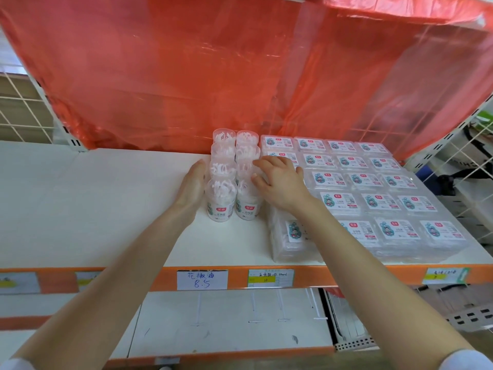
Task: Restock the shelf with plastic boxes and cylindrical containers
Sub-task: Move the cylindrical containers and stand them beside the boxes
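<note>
My left hand (193, 182) stood flat, fingers straight and together, palm against the left flank of the cylindrical containers (221, 201). My right hand (280, 182) lay spread and lightly bent over their right column, gripping nothing. Between my fingers the containers, clear smooth plastic, stood upright, long axes vertical, labels toward me. Right of my right fingers, flat rectangular plastic boxes (378, 182) lay labels-up on the white shelf (106, 209)

Count: cylindrical containers (221, 198) = 8, two columns of four. Plastic boxes (378, 201), right of the containers = 18 labels visible in five rows; an arm (333, 236) hides some. Price tags (202, 279) below the containers = 5.
</note>
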`<state>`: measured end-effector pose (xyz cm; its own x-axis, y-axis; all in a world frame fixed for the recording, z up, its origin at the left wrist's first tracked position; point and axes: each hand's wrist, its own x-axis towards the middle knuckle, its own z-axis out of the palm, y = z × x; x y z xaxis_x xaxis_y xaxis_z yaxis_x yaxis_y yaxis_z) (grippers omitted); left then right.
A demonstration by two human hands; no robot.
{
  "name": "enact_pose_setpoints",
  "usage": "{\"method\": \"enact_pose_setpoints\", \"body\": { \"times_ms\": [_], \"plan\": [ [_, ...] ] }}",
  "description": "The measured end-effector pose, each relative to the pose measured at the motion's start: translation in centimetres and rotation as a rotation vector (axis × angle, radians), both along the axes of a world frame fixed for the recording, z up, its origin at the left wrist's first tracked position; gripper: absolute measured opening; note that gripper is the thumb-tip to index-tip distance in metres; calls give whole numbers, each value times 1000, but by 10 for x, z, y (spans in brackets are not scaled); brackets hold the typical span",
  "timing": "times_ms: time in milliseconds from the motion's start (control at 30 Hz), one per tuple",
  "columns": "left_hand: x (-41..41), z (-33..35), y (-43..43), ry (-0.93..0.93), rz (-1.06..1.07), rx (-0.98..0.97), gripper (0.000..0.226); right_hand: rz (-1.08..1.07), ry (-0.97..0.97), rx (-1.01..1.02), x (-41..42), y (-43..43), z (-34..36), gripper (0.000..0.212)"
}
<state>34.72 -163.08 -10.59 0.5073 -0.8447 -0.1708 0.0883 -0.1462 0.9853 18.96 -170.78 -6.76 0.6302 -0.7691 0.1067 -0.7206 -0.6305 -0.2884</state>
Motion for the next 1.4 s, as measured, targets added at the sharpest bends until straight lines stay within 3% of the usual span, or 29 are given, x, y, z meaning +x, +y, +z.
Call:
{"method": "enact_pose_setpoints", "body": {
  "times_ms": [167, 400, 700, 1033, 1400],
  "plan": [
    [21, 16, 33, -540, 54, 77, 44, 93, 15, -86, 23, 10, 9, 43],
    [55, 29, 101, -899, 108, 250, 45, 310, 104, -117, 84, 46, 14, 44],
    [142, 22, 231, -958, 312, 423, 43, 530, 145, -77, 203, 157, -1, 43],
    [250, 13, 397, -1027, 393, 578, 44, 639, 106, -20, 333, 304, -20, 42],
    [330, 9, 480, -1063, 450, 622, 41, 752, 109, -20, 432, 389, -30, 43]
  ]
}}
